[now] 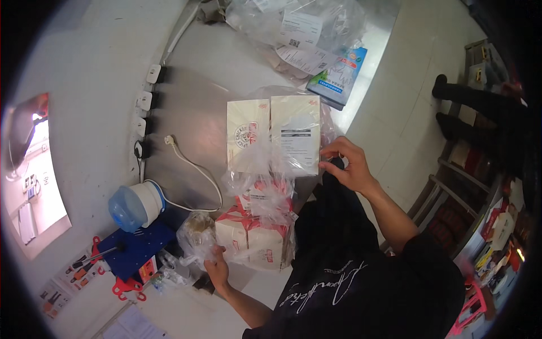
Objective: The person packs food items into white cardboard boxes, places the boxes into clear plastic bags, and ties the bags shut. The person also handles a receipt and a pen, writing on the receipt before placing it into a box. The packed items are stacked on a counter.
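My left hand (218, 269) is closed on the gathered plastic of a clear bag (197, 233) with a brownish, round item inside. My right hand (349, 165) has its thumb and index fingertips at the right edge of a cream paper food box (295, 123) in clear plastic; whether they pinch the film cannot be told. A second cream box (247, 120) with a printed chicken logo lies beside it, and a printed slip shows on the right box. Below them, nearer my left hand, stands another clear bag (264, 243) of cream and red food boxes.
Behind the boxes, bagged goods with slips (300, 29) and a disposable gloves box (338, 78) lie on the metal table. A white cable (199, 169) curves by the wall plugs (154, 74). At left stand a blue-and-white appliance (137, 205) and a blue board (139, 250). Another person's legs (470, 101) show at right.
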{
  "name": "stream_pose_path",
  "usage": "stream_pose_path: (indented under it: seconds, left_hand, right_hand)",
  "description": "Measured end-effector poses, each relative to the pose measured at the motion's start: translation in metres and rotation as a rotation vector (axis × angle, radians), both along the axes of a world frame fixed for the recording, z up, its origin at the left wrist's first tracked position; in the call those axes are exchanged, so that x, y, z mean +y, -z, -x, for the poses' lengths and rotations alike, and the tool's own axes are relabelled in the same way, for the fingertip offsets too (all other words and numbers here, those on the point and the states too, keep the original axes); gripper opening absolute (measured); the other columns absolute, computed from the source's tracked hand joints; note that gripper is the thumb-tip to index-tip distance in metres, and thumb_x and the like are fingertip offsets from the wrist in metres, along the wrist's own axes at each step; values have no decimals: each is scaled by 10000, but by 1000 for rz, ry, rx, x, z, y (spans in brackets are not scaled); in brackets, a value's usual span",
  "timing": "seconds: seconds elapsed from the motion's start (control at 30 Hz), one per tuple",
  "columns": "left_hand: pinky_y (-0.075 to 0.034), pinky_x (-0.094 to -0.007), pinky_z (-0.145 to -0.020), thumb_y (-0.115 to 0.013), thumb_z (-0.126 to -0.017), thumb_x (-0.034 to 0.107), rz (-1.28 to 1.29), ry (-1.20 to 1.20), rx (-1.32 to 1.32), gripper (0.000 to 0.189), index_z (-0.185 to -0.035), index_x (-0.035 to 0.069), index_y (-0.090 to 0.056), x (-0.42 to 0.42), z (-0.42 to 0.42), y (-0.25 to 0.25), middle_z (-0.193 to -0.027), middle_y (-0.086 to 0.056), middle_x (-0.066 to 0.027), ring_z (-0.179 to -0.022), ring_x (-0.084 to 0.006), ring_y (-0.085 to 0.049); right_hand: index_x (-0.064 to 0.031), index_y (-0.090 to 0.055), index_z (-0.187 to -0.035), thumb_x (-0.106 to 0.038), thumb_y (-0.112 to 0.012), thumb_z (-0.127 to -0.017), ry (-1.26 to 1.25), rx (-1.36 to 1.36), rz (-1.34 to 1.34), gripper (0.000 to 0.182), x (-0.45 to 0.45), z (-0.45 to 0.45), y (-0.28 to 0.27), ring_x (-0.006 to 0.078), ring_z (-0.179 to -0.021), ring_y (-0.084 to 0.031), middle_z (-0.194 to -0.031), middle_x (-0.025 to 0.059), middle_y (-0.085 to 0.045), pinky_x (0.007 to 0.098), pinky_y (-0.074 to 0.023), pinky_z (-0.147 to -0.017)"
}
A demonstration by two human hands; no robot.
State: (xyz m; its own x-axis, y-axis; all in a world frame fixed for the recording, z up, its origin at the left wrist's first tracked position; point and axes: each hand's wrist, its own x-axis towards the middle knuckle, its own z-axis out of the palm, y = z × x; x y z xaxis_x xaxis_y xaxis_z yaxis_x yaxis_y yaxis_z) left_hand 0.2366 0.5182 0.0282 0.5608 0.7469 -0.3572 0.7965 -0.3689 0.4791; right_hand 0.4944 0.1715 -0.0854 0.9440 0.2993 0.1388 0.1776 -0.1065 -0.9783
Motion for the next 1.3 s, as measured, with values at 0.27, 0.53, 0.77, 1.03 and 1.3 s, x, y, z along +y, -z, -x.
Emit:
stream_pose_path:
  seconds: [0.27,0.53,0.77,1.03,1.3]
  left_hand:
    - [-477,-305,-514,-451,-999,281,-174,-458,-189,412,-690,18,-518,8,-19,14,-643,-473,-48,-584,-159,-477]
    - [-467,-315,-648,-501,-992,266,-93,-302,-339,340,-781,3,-542,44,-45,3,-700,-468,-39,-665,-151,-468]
    - [-460,-301,-791,-574,-944,182,-26,-91,-187,250,-1055,-39,-617,56,-40,-7,-912,-621,-92,-797,-176,-584]
    - [-457,-298,-796,-596,-919,166,325,-105,-507,354,-1211,-28,-549,68,29,28,-954,-609,-85,-838,-167,-572]
    - [-425,-282,-758,-588,-916,169,343,12,-517,164,-995,26,-573,69,47,43,-872,-575,-39,-836,-138,-519]
  right_hand:
    - [-42,-636,-967,-104,-816,-722,23,168,10,310,18,-21,17,145,-670,-487,-834,47,-532,277,-425,-637]
    - [-45,-628,-952,-107,-815,-727,34,203,-41,298,21,-14,29,127,-663,-462,-798,35,-493,269,-393,-625]
    - [-51,-626,-946,-36,-780,-748,179,231,-102,251,40,3,44,109,-638,-420,-780,19,-485,245,-363,-602]
    - [-62,-634,-1014,14,-679,-788,25,-124,146,243,53,92,-5,218,-719,-490,-838,96,-541,299,-401,-654]
    - [-132,-490,-1388,24,-553,-742,-401,-30,692,668,130,150,-6,321,-1015,-449,-1071,154,-460,421,-377,-844]
